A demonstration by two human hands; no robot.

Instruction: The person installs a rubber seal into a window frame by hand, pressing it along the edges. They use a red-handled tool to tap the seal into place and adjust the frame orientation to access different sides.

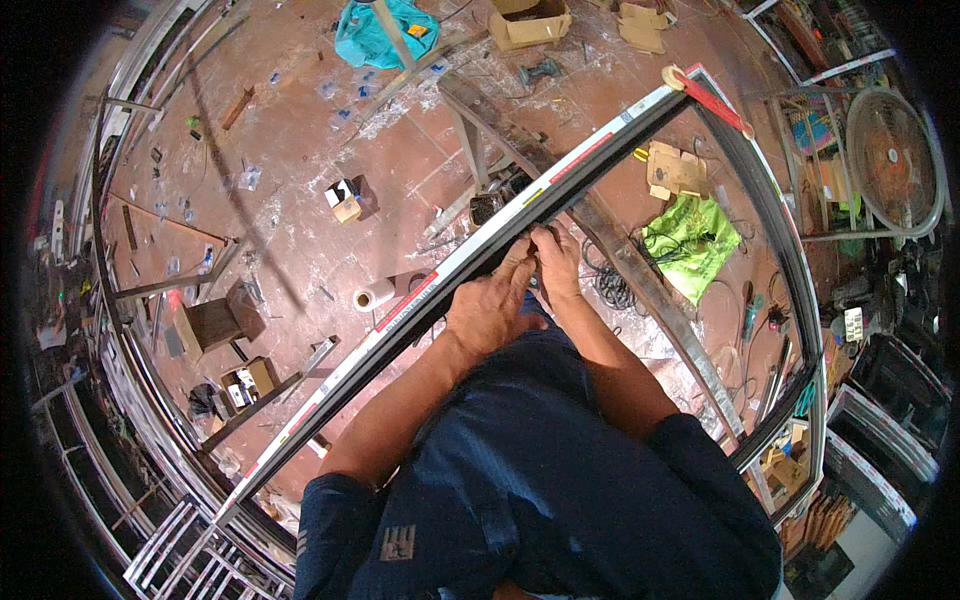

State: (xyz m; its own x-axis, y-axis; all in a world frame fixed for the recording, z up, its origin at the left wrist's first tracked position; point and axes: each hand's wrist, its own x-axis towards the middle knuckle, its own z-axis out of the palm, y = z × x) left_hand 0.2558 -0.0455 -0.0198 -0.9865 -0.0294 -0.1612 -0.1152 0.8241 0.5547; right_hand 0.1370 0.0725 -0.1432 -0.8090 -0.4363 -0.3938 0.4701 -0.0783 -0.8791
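A large dark metal frame [590, 160], its outer side covered in white and red film, slants across the view in front of me. Both hands meet at the inner edge of its long near-left bar. My left hand [490, 308] lies along that edge with its fingers bent and pressed together toward the right hand. Close beside it, my right hand [557, 262] has curled fingers with the tips against the bar. Whatever is between the fingertips is too small or hidden to make out. A red strip [712, 103] hangs at the frame's far corner.
A worn beam [660, 310] passes beneath the frame. On the littered floor lie a bright green bag [690, 243], black cable [612, 288], a white roll [372, 295] and cardboard boxes [530, 25]. A round fan [892, 162] stands at right; metal bars [95, 450] line the left.
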